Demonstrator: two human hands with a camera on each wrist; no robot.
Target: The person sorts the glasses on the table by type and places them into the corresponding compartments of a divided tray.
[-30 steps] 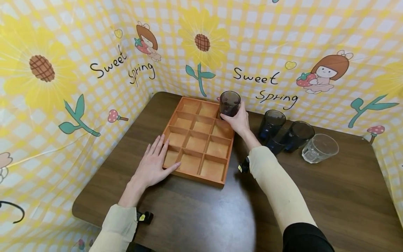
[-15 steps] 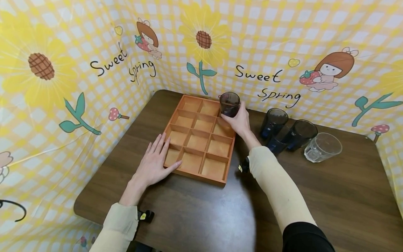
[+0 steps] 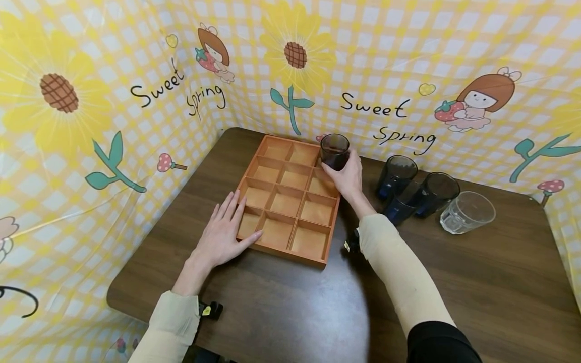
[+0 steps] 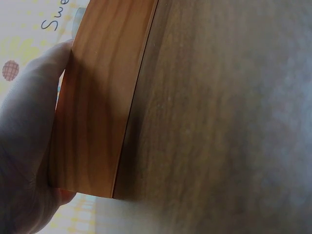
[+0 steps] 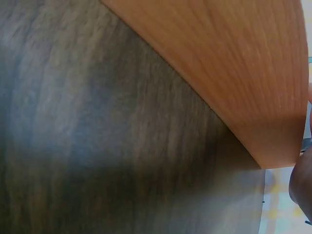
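Note:
A wooden divided tray (image 3: 286, 254) with several square compartments lies on the table. My right hand (image 3: 347, 176) grips a dark tinted glass (image 3: 335, 151) upright at the tray's back right compartment. Whether the glass's base touches the compartment floor is hidden. My left hand (image 3: 220, 232) rests on the tray's front left corner, fingers extended along the left side and thumb over the front edge. In the left wrist view the hand (image 4: 24, 126) lies against the tray's wall (image 4: 97, 107). The right wrist view shows the tray's outer side (image 5: 234, 63) and only a bit of the hand (image 5: 303, 180).
Right of the tray, several dark bluish glasses (image 3: 438, 196) stand close together, beside one clear glass (image 3: 465, 214). The dark wooden table (image 3: 290, 307) meets a yellow checked, patterned cloth (image 3: 254, 75) at its back and left.
The dark glass in my right hand has come down slightly relative to the tray. My left hand stays on the tray's corner, and the head view has shifted a little.

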